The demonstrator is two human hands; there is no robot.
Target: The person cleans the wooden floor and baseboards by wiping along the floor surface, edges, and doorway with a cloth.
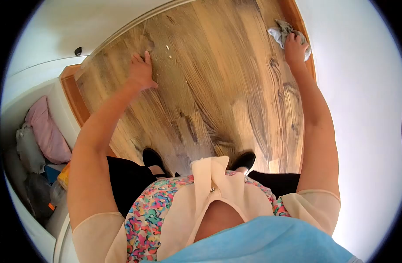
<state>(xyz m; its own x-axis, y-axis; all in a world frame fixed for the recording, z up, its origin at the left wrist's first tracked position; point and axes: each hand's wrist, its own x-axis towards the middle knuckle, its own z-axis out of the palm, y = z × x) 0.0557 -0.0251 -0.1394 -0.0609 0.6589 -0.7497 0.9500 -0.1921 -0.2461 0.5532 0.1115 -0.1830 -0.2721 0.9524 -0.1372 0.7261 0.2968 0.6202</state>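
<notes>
- Right hand's [296, 50] fingers curl narrowly over a grey cleaning rag [283, 34], gripping it
- Left hand's [141, 72] fingers are spread, palm down at the wood-look floor [209, 74]; whether they touch it, I cannot tell
- The rag lies bunched at the floor's right edge, beside the brown baseboard [294, 15]
- Small pale crumbs [167, 47] dot the floor near the left hand, between the two hands
- Black shoes [154, 159] stand on the floor, nearer the body
- A pink bag [49, 131] sits at far left
</notes>
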